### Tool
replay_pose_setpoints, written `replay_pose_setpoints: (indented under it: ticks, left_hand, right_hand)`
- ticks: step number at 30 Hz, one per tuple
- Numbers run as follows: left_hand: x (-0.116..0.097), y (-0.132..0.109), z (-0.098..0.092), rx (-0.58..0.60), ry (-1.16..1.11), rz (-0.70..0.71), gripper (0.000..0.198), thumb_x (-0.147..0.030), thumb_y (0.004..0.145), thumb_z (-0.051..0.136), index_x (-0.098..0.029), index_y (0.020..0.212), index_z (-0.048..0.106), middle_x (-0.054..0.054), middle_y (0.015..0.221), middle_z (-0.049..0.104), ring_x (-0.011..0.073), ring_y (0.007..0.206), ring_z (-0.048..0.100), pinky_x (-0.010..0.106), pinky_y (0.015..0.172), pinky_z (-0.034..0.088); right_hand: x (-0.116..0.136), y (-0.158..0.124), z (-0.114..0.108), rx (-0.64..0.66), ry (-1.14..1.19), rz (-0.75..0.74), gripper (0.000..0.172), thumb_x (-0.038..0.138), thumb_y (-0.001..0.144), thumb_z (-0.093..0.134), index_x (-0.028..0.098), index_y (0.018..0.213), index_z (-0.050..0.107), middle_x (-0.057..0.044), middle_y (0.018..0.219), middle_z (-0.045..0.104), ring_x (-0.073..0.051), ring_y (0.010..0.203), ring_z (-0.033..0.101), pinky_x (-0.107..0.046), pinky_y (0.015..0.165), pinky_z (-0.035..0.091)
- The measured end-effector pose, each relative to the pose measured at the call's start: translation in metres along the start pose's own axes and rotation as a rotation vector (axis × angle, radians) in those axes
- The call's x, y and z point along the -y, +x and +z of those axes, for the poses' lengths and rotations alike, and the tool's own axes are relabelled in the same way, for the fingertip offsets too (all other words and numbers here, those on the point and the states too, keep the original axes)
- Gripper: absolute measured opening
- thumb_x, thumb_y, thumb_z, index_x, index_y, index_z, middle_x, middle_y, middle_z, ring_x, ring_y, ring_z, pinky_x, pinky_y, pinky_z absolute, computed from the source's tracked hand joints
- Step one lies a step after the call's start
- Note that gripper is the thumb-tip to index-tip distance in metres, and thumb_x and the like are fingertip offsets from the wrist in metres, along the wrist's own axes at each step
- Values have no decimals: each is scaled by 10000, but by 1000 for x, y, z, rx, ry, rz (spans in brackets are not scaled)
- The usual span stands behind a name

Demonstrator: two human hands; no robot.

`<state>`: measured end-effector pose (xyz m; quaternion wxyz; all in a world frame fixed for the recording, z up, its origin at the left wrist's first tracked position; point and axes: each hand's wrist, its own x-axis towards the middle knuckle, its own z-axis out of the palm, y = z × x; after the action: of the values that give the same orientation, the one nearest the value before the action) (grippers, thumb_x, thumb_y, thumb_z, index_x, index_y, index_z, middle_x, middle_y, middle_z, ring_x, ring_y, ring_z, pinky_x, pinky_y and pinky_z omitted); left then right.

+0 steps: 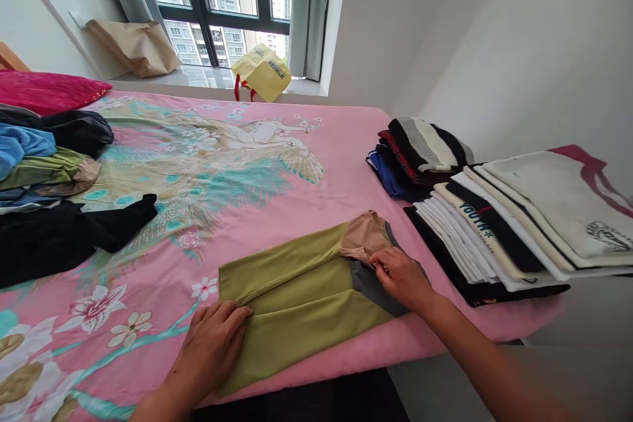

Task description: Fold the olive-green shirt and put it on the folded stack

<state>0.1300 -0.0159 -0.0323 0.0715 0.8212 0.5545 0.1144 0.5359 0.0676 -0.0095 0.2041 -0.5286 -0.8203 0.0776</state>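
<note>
An olive-green garment [301, 290] with a tan and grey waistband end lies partly folded near the front edge of the bed. My left hand [212, 343] rests flat on its left end, fingers stretched out and pressing the cloth. At the waistband end, my right hand [400, 273] has its fingers curled, pinching the tan and grey fabric.
The pink floral bedspread [208, 171] covers the bed. Unfolded clothes [44, 198] are heaped at the left, with a red pillow [44, 89] behind. Folded shirt stacks [514, 224] and darker folded clothes [420, 151] sit at the right. A yellow bag [262, 69] and a brown bag [136, 46] rest on the windowsill.
</note>
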Motion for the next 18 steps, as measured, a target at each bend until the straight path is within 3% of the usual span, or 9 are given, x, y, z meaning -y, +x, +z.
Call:
replay_pose_setpoints:
  ticks: [2, 5, 8, 10, 12, 14, 18]
  left_hand:
    - [-5, 6, -3, 49, 10, -41, 196, -211, 882, 431, -246, 952, 611, 32, 913, 635, 206, 875, 555, 384, 798, 352]
    - [-15, 11, -8, 103, 15, -100, 180, -156, 838, 410, -219, 811, 575, 24, 833, 616, 215, 851, 543, 392, 790, 336]
    - [-20, 11, -9, 129, -17, -156, 189, -106, 779, 403, -215, 828, 549, 15, 829, 624, 210, 847, 551, 389, 788, 328]
    - [-20, 10, -8, 142, -46, -180, 185, -115, 759, 415, -216, 843, 545, 11, 822, 631, 207, 839, 560, 380, 784, 334]
    - [-20, 8, -7, 156, -70, -186, 147, -139, 761, 424, -214, 802, 544, 12, 786, 626, 206, 810, 562, 362, 756, 349]
    - [-20, 5, -6, 155, -106, -170, 133, -151, 766, 426, -211, 757, 545, 13, 754, 620, 198, 780, 566, 341, 730, 368]
    - [-21, -1, -5, 95, -189, -105, 153, -134, 747, 453, -223, 757, 578, 2, 750, 644, 172, 754, 595, 302, 726, 416]
  right_hand:
    - [-3, -5, 1, -14, -67, 105, 234, 161, 790, 496, 192, 1014, 555, -69, 958, 611, -217, 899, 542, -340, 792, 437]
    - [-9, -8, 6, 34, -132, 133, 440, 196, 732, 556, 179, 1169, 501, -97, 1126, 573, -256, 1047, 507, -375, 892, 411]
    - [-11, -7, 9, 76, -154, 138, 534, 190, 707, 563, 186, 1233, 473, -103, 1185, 556, -272, 1098, 495, -389, 904, 407]
    - [-9, -6, 7, 19, -124, 151, 466, 167, 714, 548, 176, 1178, 505, -101, 1151, 577, -256, 1073, 515, -375, 902, 411]
    - [-3, -6, 2, -36, -62, 157, 242, 181, 771, 524, 184, 1009, 564, -74, 1013, 621, -218, 961, 561, -334, 851, 436]
    - [8, -7, -2, -14, 17, 113, 110, 195, 832, 482, 202, 886, 577, -42, 899, 635, -181, 859, 587, -293, 786, 454]
    - [37, -5, 3, 184, 76, -136, 367, 20, 755, 436, 228, 1015, 590, -25, 1080, 640, -151, 963, 600, -243, 810, 457]
